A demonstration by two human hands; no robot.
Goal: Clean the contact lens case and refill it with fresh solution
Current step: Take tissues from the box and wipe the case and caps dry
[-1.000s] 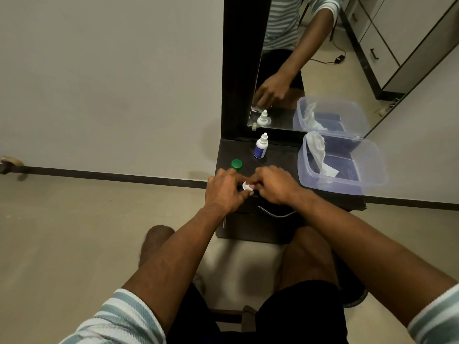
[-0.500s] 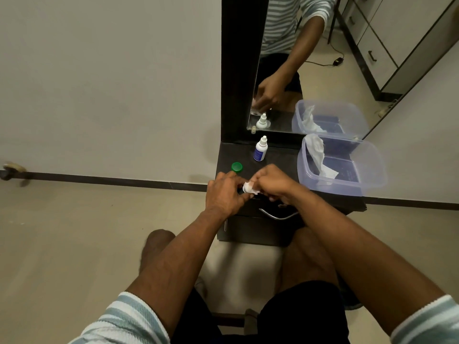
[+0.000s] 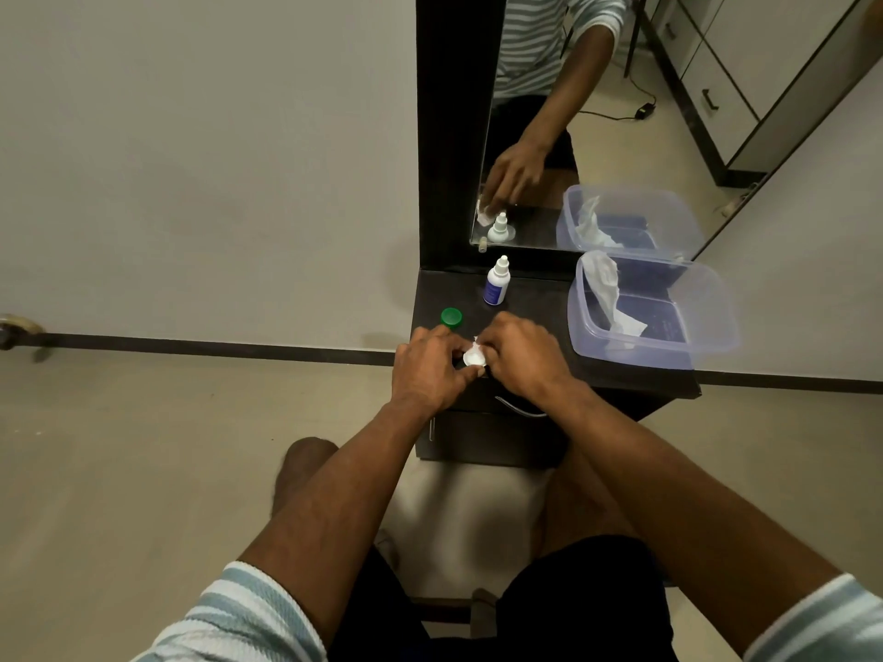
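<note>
Both hands meet over the front of the small dark table (image 3: 535, 308). My left hand (image 3: 427, 370) grips the contact lens case, which is almost wholly hidden under its fingers. My right hand (image 3: 523, 358) pinches a small white tissue (image 3: 475, 358) and presses it against the case between the two hands. A green cap (image 3: 451, 317) lies on the table just beyond my left hand. A small white solution bottle with a blue label (image 3: 497, 282) stands upright behind it, near the mirror.
A clear plastic tub (image 3: 707, 322) holding white tissues sits on the table's right side. A dark-framed mirror (image 3: 549, 136) rises behind the table and reflects an arm, the bottle and the tub. A drawer handle (image 3: 521, 408) shows below my hands.
Both hands stayed together over the table's front edge. The white tissue between them shifted slightly as my right hand worked it against the case.
</note>
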